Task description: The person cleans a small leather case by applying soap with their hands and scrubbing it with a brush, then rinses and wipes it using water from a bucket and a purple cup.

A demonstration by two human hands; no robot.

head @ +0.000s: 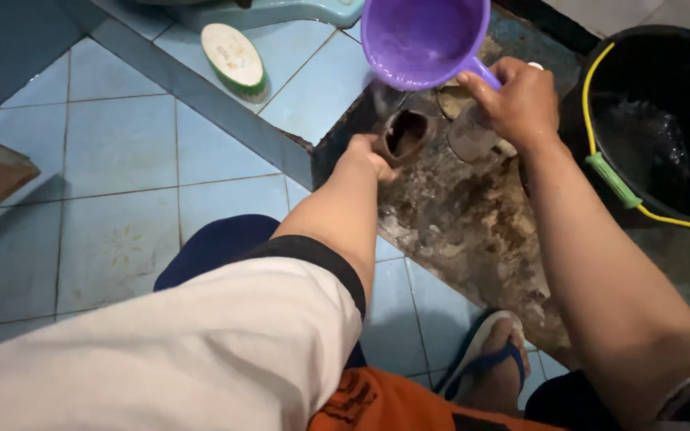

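Water pours from a purple dipper [423, 40] down into a small brown cup [403, 136]. The right hand [514, 100] is closed tight around the dipper's handle and tips it over. The left hand [369, 156] is wrapped around the cup and holds it tilted, low over the dirty grey floor [473, 223]. The cup looks brown and muddy inside, so the rinsing seems only part done. A black bucket [664, 120] with water in it stands just to the right. A green and white scrub brush [234, 56] lies on the blue tiles [121, 144], apart from both hands. A foot in a blue sandal [489, 359] rests below.
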